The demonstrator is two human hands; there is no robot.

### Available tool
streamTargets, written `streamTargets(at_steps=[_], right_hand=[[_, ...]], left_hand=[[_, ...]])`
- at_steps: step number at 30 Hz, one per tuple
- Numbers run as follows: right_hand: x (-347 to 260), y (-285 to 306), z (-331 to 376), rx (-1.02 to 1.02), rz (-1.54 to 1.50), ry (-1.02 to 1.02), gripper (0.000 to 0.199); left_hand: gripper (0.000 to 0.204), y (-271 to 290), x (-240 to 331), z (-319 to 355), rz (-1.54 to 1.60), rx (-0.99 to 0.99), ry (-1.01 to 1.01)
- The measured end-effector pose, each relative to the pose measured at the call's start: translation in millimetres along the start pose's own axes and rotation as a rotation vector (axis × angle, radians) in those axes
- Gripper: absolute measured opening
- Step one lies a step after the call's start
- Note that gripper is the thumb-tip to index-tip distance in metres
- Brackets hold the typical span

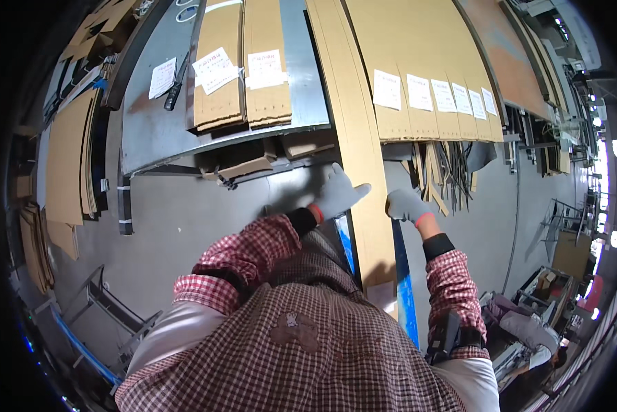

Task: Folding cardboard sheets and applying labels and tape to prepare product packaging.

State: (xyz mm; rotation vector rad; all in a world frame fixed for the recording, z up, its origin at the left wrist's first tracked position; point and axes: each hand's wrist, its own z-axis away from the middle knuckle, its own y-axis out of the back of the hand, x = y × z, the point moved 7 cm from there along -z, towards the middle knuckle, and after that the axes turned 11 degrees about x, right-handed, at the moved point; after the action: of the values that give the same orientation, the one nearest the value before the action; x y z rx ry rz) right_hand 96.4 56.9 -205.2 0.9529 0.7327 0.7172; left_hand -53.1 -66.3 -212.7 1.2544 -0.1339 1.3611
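A long brown cardboard strip [365, 147] runs from the far edge toward my body, with a white label near its close end. My left hand [339, 195], in a grey glove, is at the strip's left edge. Its thumb stretches over the cardboard and another finger points away from me, apart from it. On the opposite side, my right hand [406, 206], also gloved, is closed beside the right edge. Its fingertips are hidden, so what they hold, if anything, cannot be made out. Blue material [406, 295] shows beneath the strip.
Bundled cardboard strips [216, 82] lie on a metal table [144, 130] at the far left, near a black tool [175, 95]. Labelled cardboard panels [425, 55] are at the far right, with narrow offcuts [435, 175] hanging below. Another person [531, 329] bends at the right.
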Motion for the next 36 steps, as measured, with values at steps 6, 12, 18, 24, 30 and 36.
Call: streamTargets(at_steps=[6, 12, 18, 24, 30, 36], right_hand=[[-112.6, 145.0, 34.2, -0.251, -0.816, 0.247, 0.036], [-67.9, 111.2, 16.1, -0.131, -0.658, 0.242, 0.022], [34.4, -49.2, -54.2, -0.017, -0.695, -0.037, 0.022], [38.6, -19.3, -37.6, 0.322, -0.906, -0.473, 0.048], [-87.0, 18.0, 41.8, 0.568, -0.041, -0.357, 0.108], [-80.0, 3.8, 44.8, 0.738, -0.032, -0.175, 0.103]], left_hand=[[0.072, 80.6, 32.6, 57.1, 0.695, -0.228, -0.269], [0.042, 66.9, 4.4, 70.2, 0.775, -0.202, -0.011], [0.046, -47.8, -38.3, 0.9, 0.764, -0.475, 0.218], [0.045, -83.5, -71.2, -24.6, 0.747, -0.647, 0.101], [0.046, -46.4, -93.1, -11.9, 0.894, -0.481, -0.09], [0.045, -11.6, 28.9, 24.6, 0.592, -0.26, -0.731]])
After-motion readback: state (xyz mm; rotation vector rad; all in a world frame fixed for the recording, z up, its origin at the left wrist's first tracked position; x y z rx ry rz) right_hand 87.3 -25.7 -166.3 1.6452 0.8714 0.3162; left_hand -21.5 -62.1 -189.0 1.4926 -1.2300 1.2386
